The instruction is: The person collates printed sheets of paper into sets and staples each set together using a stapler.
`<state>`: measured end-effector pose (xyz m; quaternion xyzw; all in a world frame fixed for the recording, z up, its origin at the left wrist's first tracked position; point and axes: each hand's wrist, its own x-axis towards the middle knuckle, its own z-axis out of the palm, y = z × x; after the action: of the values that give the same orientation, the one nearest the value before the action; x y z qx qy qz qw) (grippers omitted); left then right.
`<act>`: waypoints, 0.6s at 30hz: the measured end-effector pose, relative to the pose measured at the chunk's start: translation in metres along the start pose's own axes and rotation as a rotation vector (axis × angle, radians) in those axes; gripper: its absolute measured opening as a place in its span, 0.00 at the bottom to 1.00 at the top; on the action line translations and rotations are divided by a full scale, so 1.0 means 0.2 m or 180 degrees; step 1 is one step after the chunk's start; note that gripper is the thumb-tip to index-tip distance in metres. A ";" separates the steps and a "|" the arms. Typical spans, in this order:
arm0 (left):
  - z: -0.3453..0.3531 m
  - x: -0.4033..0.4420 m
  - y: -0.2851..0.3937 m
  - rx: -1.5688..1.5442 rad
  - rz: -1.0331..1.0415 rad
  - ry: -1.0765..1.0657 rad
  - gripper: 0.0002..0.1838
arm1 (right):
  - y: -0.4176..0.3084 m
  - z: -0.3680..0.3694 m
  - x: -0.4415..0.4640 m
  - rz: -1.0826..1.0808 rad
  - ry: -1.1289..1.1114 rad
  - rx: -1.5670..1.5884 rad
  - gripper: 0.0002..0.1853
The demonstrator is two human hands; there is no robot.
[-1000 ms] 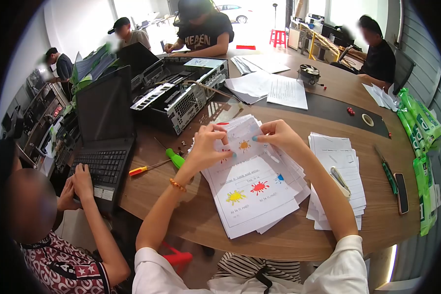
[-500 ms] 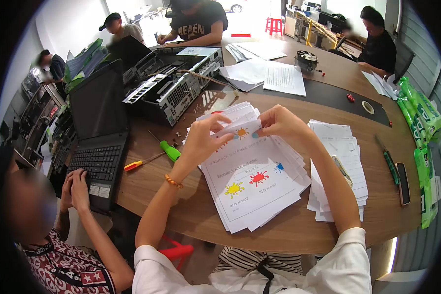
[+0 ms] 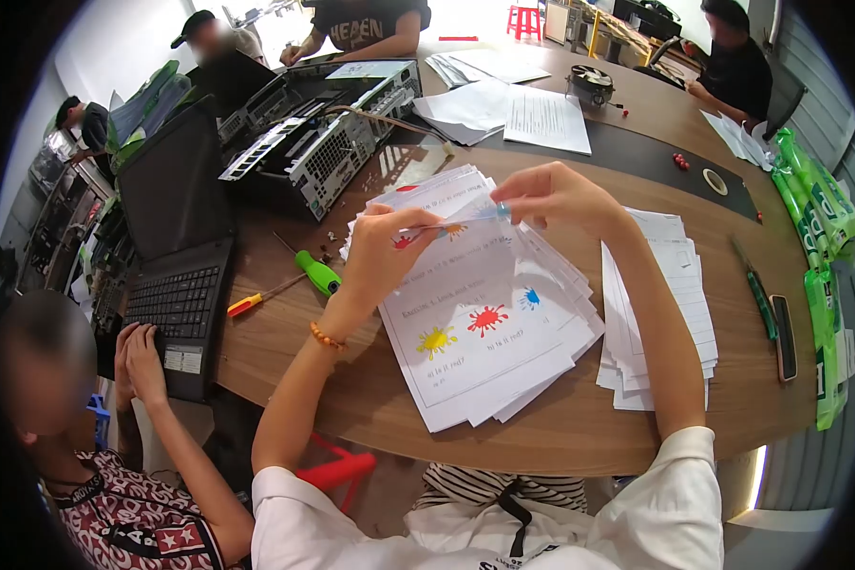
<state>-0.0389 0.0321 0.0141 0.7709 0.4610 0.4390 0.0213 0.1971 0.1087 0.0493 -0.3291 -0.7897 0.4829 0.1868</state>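
Observation:
A stack of printed worksheets (image 3: 465, 380) lies at an angle on the table in front of me, with yellow, red and blue paint splashes on the uppermost page. The top edge of a sheet (image 3: 467, 215) is raised and bent over above the stack. My left hand (image 3: 382, 249) pinches that sheet at its left side, thumb on the near face. Over the upper right part of the stack, my right hand (image 3: 562, 201) has thumb and fingertips closed at the sheet's raised edge. Light blue shows at the right thumb tip.
A second pile of papers (image 3: 636, 332) lies to the right, by a green-handled tool (image 3: 759, 302) and a phone (image 3: 783, 337). Leftward are a green-handled screwdriver (image 3: 317, 273), an orange-handled screwdriver (image 3: 245, 305), an open computer case (image 3: 351, 157) and a laptop (image 3: 176, 304) beside a seated person.
The raised sheet edge is folded over more and lifted. My right hand has moved slightly up and right, my left slightly left. The whole view has shifted a little.

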 end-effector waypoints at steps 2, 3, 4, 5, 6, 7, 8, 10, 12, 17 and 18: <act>0.01 -0.01 0.00 -0.0087 0.0042 -0.0220 0.07 | 0.06 0.00 0.03 0.0164 0.0821 0.0622 0.10; 0.02 -0.02 0.00 -0.0169 0.0096 -0.0426 0.09 | 0.08 0.02 0.05 0.0060 0.1195 0.0444 0.14; 0.03 -0.03 0.00 -0.0175 0.0086 -0.0434 0.09 | 0.11 0.04 0.07 0.0073 0.1191 0.0450 0.14; 0.04 -0.04 0.00 -0.0193 0.0128 -0.0448 0.08 | 0.13 0.08 0.09 0.0013 0.1487 -0.0124 0.15; 0.05 -0.05 0.01 -0.0209 0.0168 -0.0460 0.07 | 0.12 0.11 0.10 -0.0049 0.1770 -0.0702 0.16; 0.06 -0.05 0.01 -0.0214 0.0153 -0.0469 0.07 | 0.11 0.16 0.09 -0.0004 0.1893 -0.0931 0.19; 0.06 -0.05 0.01 -0.0250 0.0271 -0.0448 0.07 | 0.12 0.18 0.11 0.0008 0.1885 -0.0923 0.19; 0.06 -0.05 0.01 -0.0293 0.0382 -0.0439 0.06 | 0.16 0.21 0.13 0.0197 0.1919 -0.1107 0.23; 0.07 -0.05 0.01 -0.0222 0.0529 -0.0347 0.04 | 0.18 0.19 0.13 0.0211 0.1937 -0.0835 0.22; 0.07 -0.05 0.01 -0.0249 0.0527 -0.0284 0.04 | 0.15 0.15 0.10 0.0276 0.1894 0.0221 0.15; 0.07 -0.05 0.01 -0.0227 0.0558 -0.0256 0.04 | 0.14 0.15 0.10 0.0246 0.1877 0.0294 0.13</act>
<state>-0.0287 0.0290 -0.0001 0.8241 0.3747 0.4239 0.0288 0.1731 0.1124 0.0104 -0.4761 -0.6655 0.4087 0.4043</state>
